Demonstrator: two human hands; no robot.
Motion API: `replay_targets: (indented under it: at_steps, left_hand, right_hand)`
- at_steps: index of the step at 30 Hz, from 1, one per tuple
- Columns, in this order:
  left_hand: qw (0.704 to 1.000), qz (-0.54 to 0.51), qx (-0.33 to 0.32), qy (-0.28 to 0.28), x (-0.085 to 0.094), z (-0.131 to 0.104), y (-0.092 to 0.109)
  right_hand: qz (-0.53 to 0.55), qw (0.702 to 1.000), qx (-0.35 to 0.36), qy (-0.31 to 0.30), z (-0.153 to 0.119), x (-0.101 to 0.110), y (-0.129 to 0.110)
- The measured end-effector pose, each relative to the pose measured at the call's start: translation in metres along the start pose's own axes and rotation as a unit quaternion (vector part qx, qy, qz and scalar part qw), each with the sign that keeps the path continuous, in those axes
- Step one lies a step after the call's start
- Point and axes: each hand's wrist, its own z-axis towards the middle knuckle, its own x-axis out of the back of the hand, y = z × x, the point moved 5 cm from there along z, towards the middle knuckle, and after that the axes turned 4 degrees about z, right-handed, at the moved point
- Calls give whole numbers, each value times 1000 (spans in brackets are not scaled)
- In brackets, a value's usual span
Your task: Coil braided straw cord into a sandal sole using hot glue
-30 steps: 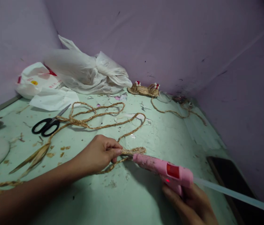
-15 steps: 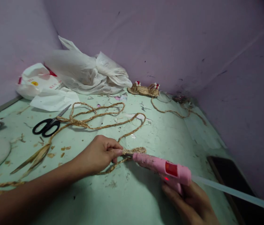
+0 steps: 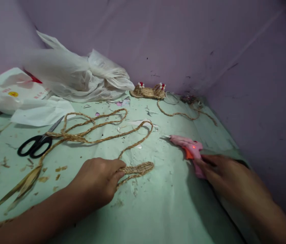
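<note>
My left hand [image 3: 103,178] pinches a flat, folded piece of braided straw rope [image 3: 143,167] just above the table. A length of the same rope [image 3: 102,135] runs from it in loose loops toward the left, ending in frayed straw [image 3: 22,186]. On the right, my right hand [image 3: 224,169], blurred by motion, is closed around the handle of a pink glue gun [image 3: 187,144]. The gun has an orange trigger and a lit red light, and its nozzle points left, apart from the straw piece.
Black-handled scissors [image 3: 35,145] lie at the left under the rope's edge. White plastic bags [image 3: 82,76] lean on the wall at the back. A woven straw piece with red and white beads [image 3: 146,92] sits beside them. Straw scraps dot the green table [image 3: 163,210].
My right hand has carried the glue gun away from the straw piece, to the right and toward the back. My left hand still grips the straw piece. The view has shifted slightly.
</note>
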Motion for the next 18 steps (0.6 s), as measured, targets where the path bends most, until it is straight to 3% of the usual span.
replay_targets:
  at_steps: [2,3,5,9,12,18]
  left_hand:
    - [1000,-4,17,3,-1,1,-2]
    - [1000,-8,28,11,0,1,-3]
    - [998,-8,42,44,2,0,-3]
    - [993,41,-31,108,7,-9,8]
    - [987,101,-72,99,4,-13,19]
    - [984,147,-75,72,-9,-13,26]
  right_hand:
    - [-107,993,53,12,-3,6,-11]
    - [-102,991,86,12,-6,6,-20]
    - [-6,988,157,-3,-10,-2,-42]
    - [108,948,269,-134,-18,-40,-80]
    - [138,937,273,-167,-20,-60,-85]
    - [193,933,275,-131,-24,-71,-79]
